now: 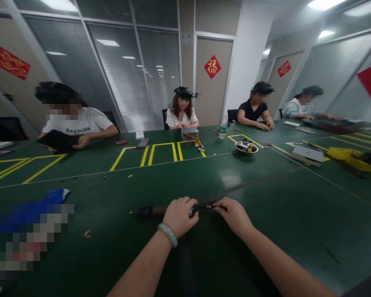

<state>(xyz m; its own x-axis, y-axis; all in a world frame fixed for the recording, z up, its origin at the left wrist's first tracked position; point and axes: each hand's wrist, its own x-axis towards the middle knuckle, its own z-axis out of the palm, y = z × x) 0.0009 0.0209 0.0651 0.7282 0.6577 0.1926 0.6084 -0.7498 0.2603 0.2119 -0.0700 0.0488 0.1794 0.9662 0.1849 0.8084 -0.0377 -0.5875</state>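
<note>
Gripping the dark cylindrical tool [156, 211] on the green table [117, 255], my left fingers [184, 203] wrap around it; my right fingertips [220, 206] pinch its slim end.

- Device [156, 211]: near side of surface [111, 255], before box [185, 133].
- Box: left of bottle [223, 128].
- Bowl [246, 153]: right of bottle, nearer; small items [250, 148] inside.
- Wires [195, 141]: before box.

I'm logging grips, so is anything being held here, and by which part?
Yes, a dark, rod-like object. The left hand grips it right of its middle; the right hand pinches its right end with the fingertips.
</note>
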